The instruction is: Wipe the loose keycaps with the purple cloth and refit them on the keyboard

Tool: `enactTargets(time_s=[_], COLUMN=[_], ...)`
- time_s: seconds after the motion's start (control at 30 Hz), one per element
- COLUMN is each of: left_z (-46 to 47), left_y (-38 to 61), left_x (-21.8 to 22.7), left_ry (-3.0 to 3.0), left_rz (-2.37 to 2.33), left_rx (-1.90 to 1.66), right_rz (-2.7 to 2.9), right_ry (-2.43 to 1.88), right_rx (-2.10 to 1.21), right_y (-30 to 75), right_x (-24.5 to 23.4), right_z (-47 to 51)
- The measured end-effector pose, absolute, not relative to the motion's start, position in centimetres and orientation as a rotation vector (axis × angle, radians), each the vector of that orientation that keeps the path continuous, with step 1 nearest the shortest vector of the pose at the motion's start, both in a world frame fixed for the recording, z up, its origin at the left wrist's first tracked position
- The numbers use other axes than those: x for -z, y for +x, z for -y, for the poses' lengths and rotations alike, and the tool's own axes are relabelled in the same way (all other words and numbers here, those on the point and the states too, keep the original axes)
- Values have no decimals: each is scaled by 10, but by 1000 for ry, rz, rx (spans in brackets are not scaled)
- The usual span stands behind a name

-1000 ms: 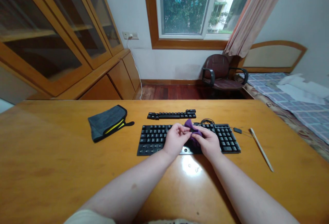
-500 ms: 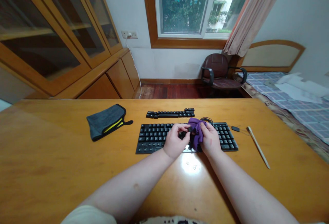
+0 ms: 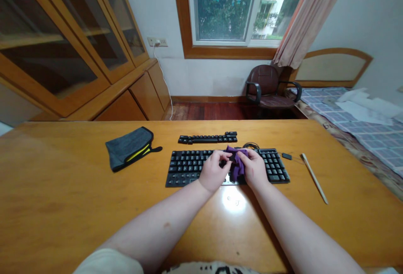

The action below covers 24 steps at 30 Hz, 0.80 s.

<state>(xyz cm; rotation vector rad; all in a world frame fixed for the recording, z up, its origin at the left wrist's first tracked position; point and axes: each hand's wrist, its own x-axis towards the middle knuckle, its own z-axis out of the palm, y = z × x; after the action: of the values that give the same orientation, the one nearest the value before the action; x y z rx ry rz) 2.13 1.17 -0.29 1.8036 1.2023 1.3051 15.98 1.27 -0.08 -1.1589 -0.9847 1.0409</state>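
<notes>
A black keyboard [image 3: 189, 167] lies on the wooden desk [image 3: 63, 190] in front of me. Both my hands hover over its middle. My right hand [image 3: 256, 168] is closed around a crumpled purple cloth [image 3: 235, 163]. My left hand [image 3: 213, 171] pinches a small dark piece, seemingly a keycap, right against the cloth. A row of loose black keycaps [image 3: 208, 138] sits just behind the keyboard.
A grey pouch with yellow trim [image 3: 129, 153] lies at the left. A thin wooden stick [image 3: 313, 177] and a small black piece [image 3: 286, 156] rest to the right of the keyboard. Beyond the desk stand a brown armchair [image 3: 270, 87], cabinets and a bed.
The cloth was lifted from over the keys and bunched in my right hand; my left hand's pinch has closed in against it. The view shifted slightly.
</notes>
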Motion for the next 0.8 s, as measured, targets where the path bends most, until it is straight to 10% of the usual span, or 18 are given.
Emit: enactTargets(time_s=[0.8], left_z=[-9], left_y=[20], left_x=[5], left_ry=[2107], left_rz=[-1210], left_rx=[-1296], right_rz=[933], right_ry=[-1273], right_rx=[-966], right_y=[154], right_x=[-4], right_z=[-8])
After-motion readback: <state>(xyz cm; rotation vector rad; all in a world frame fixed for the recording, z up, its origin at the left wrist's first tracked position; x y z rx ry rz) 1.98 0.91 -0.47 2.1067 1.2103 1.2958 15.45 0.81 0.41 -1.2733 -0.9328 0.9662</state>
